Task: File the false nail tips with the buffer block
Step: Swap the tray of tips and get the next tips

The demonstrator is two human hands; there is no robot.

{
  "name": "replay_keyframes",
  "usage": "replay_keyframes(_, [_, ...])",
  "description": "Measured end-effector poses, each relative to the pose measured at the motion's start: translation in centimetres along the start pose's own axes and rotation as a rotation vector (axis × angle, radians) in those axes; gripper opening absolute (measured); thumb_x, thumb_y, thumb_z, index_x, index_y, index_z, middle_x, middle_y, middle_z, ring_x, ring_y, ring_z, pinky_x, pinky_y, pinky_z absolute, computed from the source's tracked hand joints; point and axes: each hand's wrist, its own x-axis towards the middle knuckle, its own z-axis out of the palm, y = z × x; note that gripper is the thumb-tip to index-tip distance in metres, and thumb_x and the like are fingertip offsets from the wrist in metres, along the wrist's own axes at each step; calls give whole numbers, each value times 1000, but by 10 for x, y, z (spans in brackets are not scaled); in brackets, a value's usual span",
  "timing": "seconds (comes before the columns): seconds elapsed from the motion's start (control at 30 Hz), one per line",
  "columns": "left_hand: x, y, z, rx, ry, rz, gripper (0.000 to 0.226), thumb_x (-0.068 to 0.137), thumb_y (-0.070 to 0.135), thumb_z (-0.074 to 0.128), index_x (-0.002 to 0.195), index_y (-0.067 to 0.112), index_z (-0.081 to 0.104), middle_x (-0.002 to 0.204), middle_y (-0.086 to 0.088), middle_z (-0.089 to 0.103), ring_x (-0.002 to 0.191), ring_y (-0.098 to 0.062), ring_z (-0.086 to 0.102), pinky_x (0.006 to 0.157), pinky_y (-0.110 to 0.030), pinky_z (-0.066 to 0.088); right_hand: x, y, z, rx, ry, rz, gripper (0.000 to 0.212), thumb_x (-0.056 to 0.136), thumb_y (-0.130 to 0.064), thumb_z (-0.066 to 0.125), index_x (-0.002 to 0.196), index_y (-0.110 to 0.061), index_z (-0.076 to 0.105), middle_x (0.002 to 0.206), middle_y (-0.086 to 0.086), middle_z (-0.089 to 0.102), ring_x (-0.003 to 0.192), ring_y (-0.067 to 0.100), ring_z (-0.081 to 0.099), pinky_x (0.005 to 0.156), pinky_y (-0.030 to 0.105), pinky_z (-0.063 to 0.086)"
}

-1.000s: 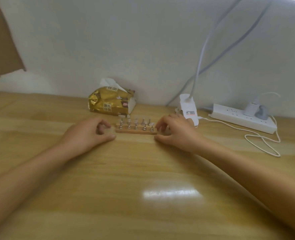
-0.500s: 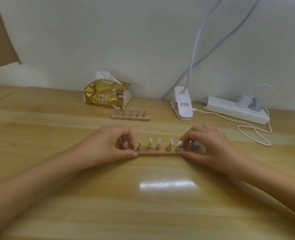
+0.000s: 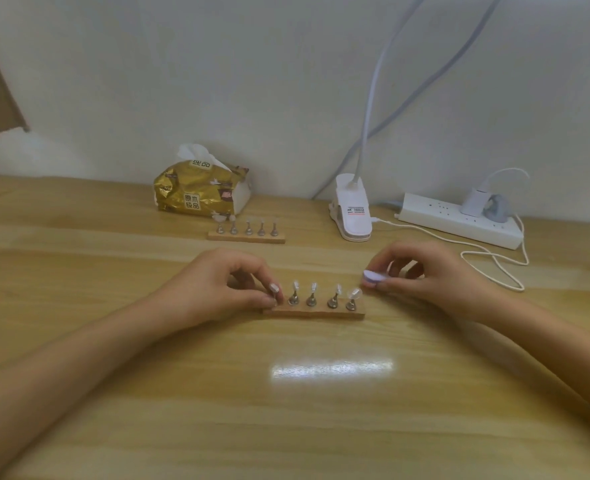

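Your left hand (image 3: 217, 289) pinches the leftmost peg (image 3: 275, 292) of the near holder (image 3: 314, 313); your right hand (image 3: 432, 275) clamps the buffer block (image 3: 372, 277) beside its other end. Press hard and a nail tip (image 3: 354, 293) (lightly seated, probably) pops off.

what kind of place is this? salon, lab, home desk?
Probably a home or office desk, not a salon: wooden tabletop, tissue pack, clip-on lamp and power strip by the wall, two nail tip stands.
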Motion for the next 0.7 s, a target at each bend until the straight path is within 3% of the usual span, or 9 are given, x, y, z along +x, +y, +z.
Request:
replay_keyframes(0.13, [-8, 5, 4, -49, -15, 58, 9, 77, 10, 81, 78, 18, 76, 85, 8, 76, 81, -7, 72, 72, -14, 53, 17, -9, 16, 188, 9, -2, 9, 87, -18, 77, 95, -20, 73, 90, -7, 75, 80, 9, 71, 73, 22, 56])
replay_keyframes(0.27, [-20, 10, 5, 52, -42, 116, 12, 80, 13, 79, 78, 23, 73, 87, 14, 73, 83, -4, 69, 68, -12, 49, 23, -24, 31, 315, -85, -7, 12, 87, -10, 76, 96, -17, 72, 91, 3, 76, 81, 13, 71, 72, 31, 59])
replay_keyframes(0.33, [-30, 15, 6, 229, -9, 206, 12, 85, 19, 74, 80, 28, 69, 87, 16, 69, 82, -4, 65, 66, -15, 46, 22, -28, 35, 361, -124, -24, 14, 87, -7, 76, 95, -17, 72, 91, 5, 75, 81, 14, 70, 69, 28, 59])
replay_keyframes(0.43, [-40, 23, 9, 779, 104, 527, 15, 94, 28, 56, 83, 25, 67, 85, 15, 65, 77, -9, 63, 66, -29, 50, 23, -32, 38, 402, -134, -23, 17, 86, -5, 76, 92, -19, 70, 93, 4, 74, 81, 12, 67, 63, 24, 55])
replay_keyframes(0.47, [-42, 22, 11, 849, 138, 580, 19, 94, 30, 52, 84, 24, 67, 84, 13, 66, 76, -12, 64, 64, -30, 52, 24, -34, 38, 405, -129, -20, 17, 86, -5, 76, 92, -19, 70, 94, 3, 74, 81, 12, 66, 61, 23, 54])
replay_keyframes(0.53, [-37, 27, 9, 700, 209, 478, 18, 92, 39, 52, 86, 30, 67, 84, 16, 68, 75, -6, 64, 61, -30, 53, 28, -37, 40, 414, -112, -9, 17, 86, -4, 76, 92, -19, 68, 98, 4, 73, 82, 12, 67, 58, 22, 52])
replay_keyframes(0.6, [-21, 31, 3, 381, 255, 232, 11, 87, 44, 62, 85, 33, 67, 86, 19, 70, 75, -1, 63, 62, -24, 50, 32, -39, 42, 450, -96, 7, 17, 87, -3, 75, 94, -17, 67, 101, 7, 73, 83, 13, 69, 57, 22, 51])
replay_keyframes(0.7, [14, 21, 6, -43, 229, -32, 10, 78, 26, 80, 81, 27, 70, 81, 15, 72, 65, 1, 57, 62, -14, 46, 36, -42, 47, 528, -55, 28, 17, 86, -1, 74, 101, -7, 65, 102, 13, 73, 90, 24, 72, 59, 24, 53])
